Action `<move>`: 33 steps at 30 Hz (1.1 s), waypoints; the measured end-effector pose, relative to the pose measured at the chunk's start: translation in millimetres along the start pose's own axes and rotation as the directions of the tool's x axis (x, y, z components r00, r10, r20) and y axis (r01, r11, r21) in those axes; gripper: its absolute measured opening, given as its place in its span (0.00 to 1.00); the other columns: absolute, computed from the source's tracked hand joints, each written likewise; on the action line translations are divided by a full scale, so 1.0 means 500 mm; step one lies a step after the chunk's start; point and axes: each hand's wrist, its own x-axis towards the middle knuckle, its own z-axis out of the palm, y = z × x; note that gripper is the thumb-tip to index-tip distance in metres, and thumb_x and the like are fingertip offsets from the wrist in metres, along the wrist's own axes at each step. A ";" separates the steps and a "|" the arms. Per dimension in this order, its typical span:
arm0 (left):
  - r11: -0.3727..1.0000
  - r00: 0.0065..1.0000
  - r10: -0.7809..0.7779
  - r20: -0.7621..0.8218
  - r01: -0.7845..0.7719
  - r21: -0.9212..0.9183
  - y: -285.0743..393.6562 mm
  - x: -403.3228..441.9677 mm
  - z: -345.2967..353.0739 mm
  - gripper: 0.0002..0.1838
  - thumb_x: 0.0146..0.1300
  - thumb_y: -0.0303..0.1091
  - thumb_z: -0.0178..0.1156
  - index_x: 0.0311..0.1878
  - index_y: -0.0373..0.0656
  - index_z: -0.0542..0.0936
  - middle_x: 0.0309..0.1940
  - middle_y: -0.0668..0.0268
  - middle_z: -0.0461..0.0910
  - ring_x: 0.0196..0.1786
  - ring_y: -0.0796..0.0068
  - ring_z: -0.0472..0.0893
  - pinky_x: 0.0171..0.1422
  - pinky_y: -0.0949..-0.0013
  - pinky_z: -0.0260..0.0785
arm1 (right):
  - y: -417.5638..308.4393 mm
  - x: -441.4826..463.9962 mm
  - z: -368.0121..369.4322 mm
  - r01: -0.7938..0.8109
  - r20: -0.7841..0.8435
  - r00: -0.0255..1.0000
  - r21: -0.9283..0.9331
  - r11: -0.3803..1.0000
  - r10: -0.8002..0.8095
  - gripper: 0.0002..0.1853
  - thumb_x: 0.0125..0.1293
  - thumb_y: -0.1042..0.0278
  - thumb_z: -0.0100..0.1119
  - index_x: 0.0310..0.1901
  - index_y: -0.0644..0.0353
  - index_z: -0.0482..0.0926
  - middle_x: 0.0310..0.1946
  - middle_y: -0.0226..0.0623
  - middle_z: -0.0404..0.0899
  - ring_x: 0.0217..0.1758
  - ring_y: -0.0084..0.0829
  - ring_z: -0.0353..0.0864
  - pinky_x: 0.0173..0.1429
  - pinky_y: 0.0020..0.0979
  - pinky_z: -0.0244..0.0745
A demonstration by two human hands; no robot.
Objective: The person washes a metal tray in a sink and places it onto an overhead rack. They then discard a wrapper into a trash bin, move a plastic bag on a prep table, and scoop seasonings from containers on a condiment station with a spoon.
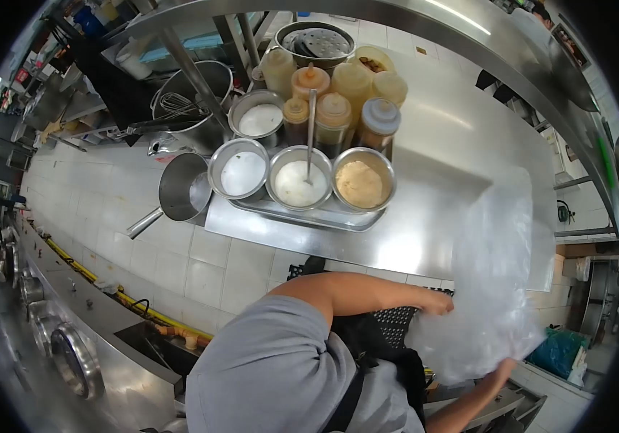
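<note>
A large clear plastic bag [493,245] stretches from the steel worktop down over its front edge toward my body. My left hand [437,302] is closed on the bag's left edge, just off the front of the worktop. Lower and to the right, my right hand [499,373] grips the bag's bottom corner, its fingers partly blurred. The bag is crumpled between the two hands, and its far part lies on the steel. What, if anything, is inside it cannot be made out.
A tray [309,216] on the steel worktop [432,173] carries metal tubs of white and tan contents, and a spoon [311,130] stands in one. Squeeze bottles [333,114] cluster behind. A saucepan [179,189] sits left. An overhead steel shelf [396,14] crosses the top.
</note>
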 end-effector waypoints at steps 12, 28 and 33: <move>0.827 0.851 0.379 -0.363 -0.488 -0.279 -0.002 -0.096 0.013 0.19 0.57 0.36 0.63 0.49 0.35 0.79 0.45 0.52 0.82 0.47 0.64 0.80 0.53 0.61 0.71 | 0.022 -0.195 0.411 0.204 0.408 0.908 -0.223 0.953 -0.099 0.31 0.55 0.69 0.59 0.61 0.68 0.67 0.57 0.44 0.72 0.58 0.34 0.71 0.59 0.35 0.67; 0.998 0.649 0.062 -0.758 -0.040 0.047 0.406 -0.858 -0.311 0.11 0.57 0.23 0.66 0.45 0.37 0.83 0.36 0.64 0.82 0.31 0.82 0.78 0.33 0.78 0.68 | 0.003 -0.028 0.316 0.180 -0.178 0.952 -0.328 0.928 -0.248 0.23 0.62 0.70 0.57 0.58 0.72 0.71 0.55 0.47 0.76 0.55 0.40 0.76 0.58 0.36 0.70; 0.851 -0.142 0.077 -0.987 0.525 -0.009 0.357 -0.980 -0.350 0.08 0.52 0.26 0.68 0.37 0.42 0.84 0.35 0.64 0.82 0.34 0.75 0.80 0.36 0.74 0.70 | 0.036 0.006 0.339 0.341 -0.005 0.933 -0.305 0.889 -0.359 0.22 0.62 0.69 0.56 0.56 0.72 0.72 0.54 0.49 0.76 0.55 0.43 0.76 0.60 0.38 0.68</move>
